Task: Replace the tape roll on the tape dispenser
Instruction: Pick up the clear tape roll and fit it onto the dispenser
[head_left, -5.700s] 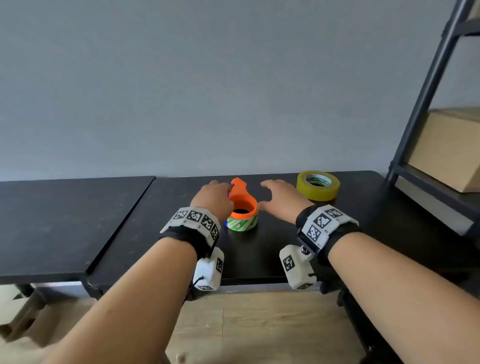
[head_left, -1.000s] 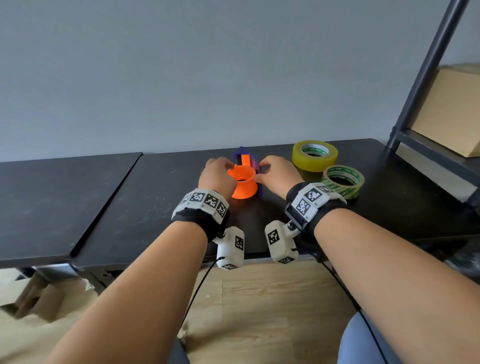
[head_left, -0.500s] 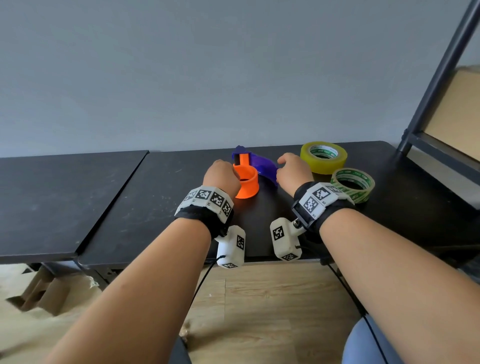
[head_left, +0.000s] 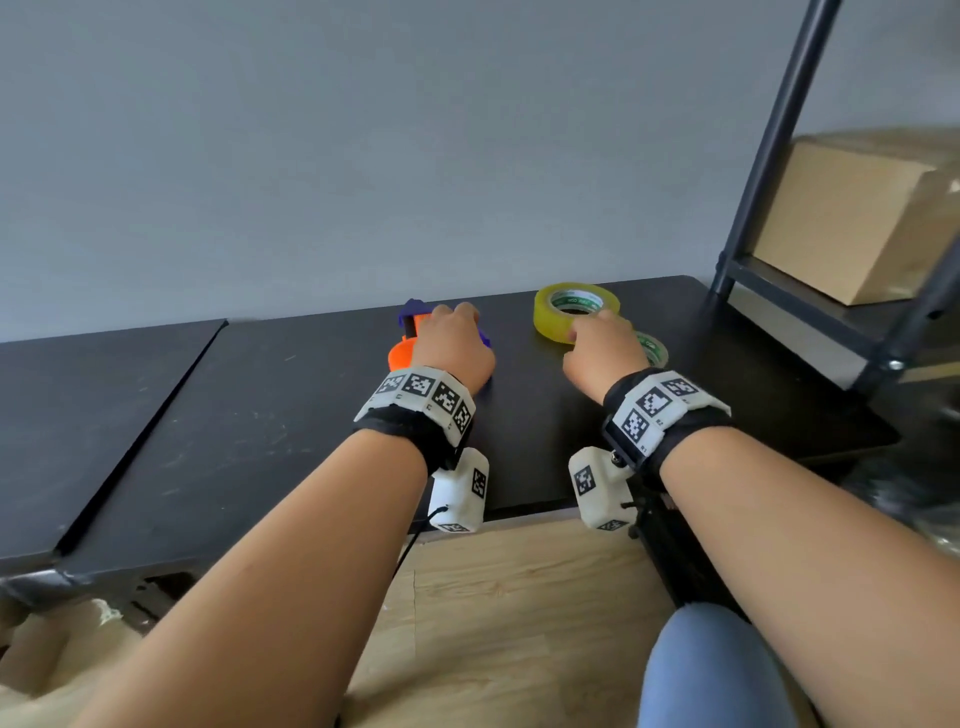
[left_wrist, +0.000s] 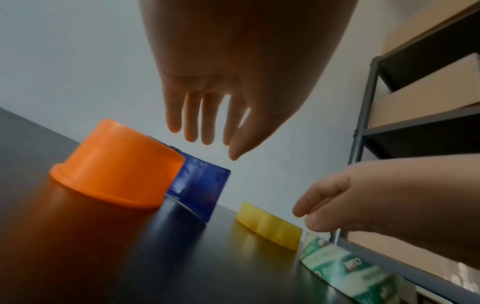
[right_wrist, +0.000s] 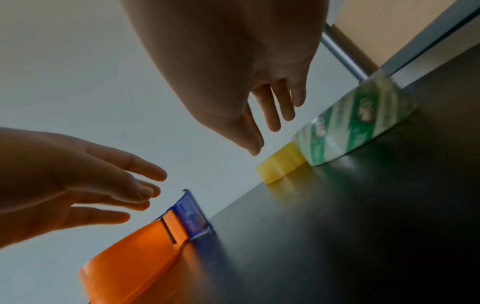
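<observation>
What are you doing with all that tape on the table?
A person is putting a new roll on a tape dispenser. The orange and purple dispenser stands bare on the black table, with the open left hand hovering over it. The right hand, also open, reaches toward the yellow tape roll. A green-printed roll lies just beside it. Neither hand holds anything.

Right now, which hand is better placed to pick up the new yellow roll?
The right hand. It hovers open beside the yellow roll, while the left hand is over the dispenser.
</observation>
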